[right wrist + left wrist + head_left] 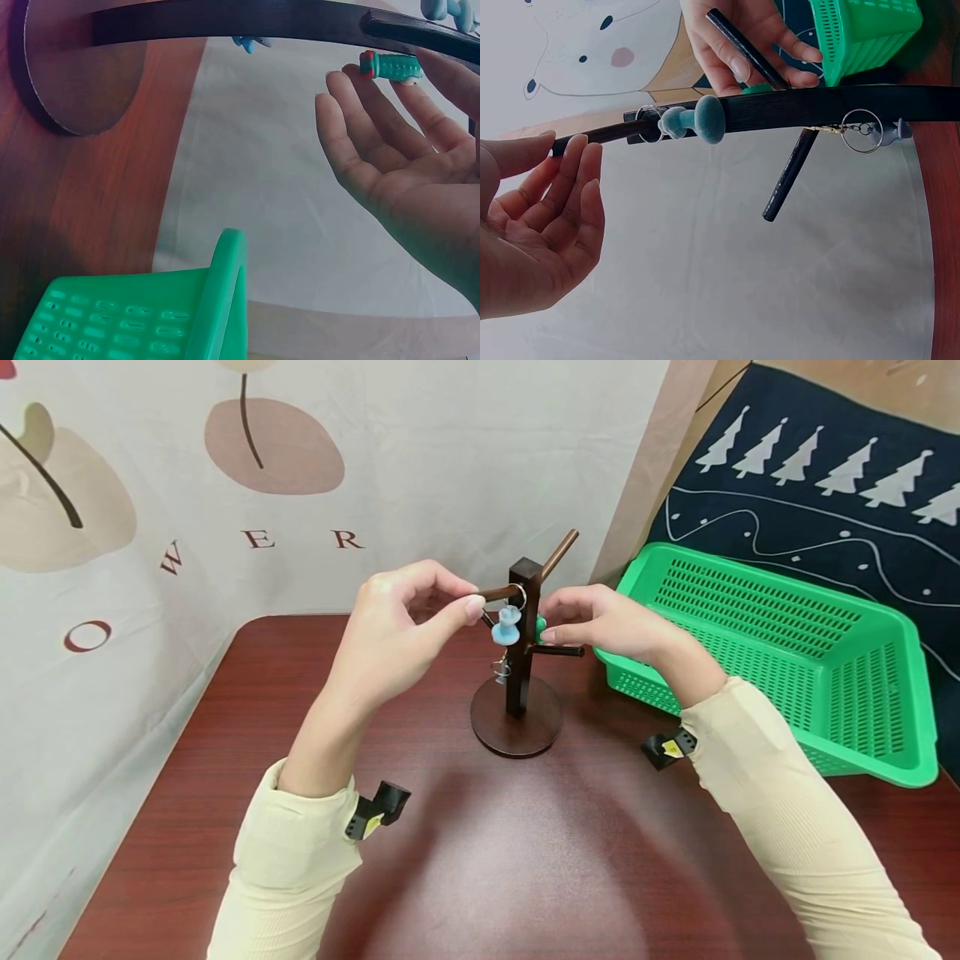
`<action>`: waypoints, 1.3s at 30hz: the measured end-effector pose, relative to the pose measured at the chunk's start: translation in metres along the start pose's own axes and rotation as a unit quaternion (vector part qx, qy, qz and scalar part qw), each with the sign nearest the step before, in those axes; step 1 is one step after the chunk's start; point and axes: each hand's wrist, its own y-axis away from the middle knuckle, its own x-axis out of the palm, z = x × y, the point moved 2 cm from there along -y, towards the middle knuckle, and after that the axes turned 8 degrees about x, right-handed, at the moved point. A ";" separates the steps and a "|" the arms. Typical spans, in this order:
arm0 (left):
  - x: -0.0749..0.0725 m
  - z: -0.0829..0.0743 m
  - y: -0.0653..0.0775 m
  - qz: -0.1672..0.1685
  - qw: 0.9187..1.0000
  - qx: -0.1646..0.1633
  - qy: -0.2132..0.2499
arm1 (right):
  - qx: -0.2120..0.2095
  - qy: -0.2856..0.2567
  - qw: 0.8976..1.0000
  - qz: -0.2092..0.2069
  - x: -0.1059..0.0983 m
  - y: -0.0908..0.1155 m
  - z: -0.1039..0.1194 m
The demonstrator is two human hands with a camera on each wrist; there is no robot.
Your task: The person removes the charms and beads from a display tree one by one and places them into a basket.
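A dark wooden peg stand (517,685) rises from a round base. My left hand (397,635) pinches the tip of its upper left peg (607,133) between thumb and forefinger. Against the post, a light-blue mushroom-shaped keychain (506,625) hangs by its ring on that peg. Lower on the stand hangs another keychain, with a greyish-blue charm (889,133). On the post's right side, my right hand (600,622) holds a green charm with a red end (394,66) by thumb and forefinger; the post partly hides it in the head view.
A green perforated basket (825,693) stands at the right, close beside my right forearm. Pegs stick out from the stand, including an upper right peg (560,553) and a lower right peg (558,651). A printed cloth (465,460) hangs behind the reddish-brown table (247,735).
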 end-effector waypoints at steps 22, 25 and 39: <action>-0.001 0.000 -0.001 0.005 1.000 -0.006 -0.003 | 0.009 0.002 1.000 -0.026 -0.006 0.004 0.001; -0.001 0.000 -0.001 0.004 1.000 -0.003 -0.003 | 0.007 -0.003 1.000 -0.025 -0.009 0.006 0.001; 0.000 0.001 -0.001 0.005 1.000 -0.004 -0.009 | -0.009 -0.008 1.000 -0.024 -0.020 0.012 0.001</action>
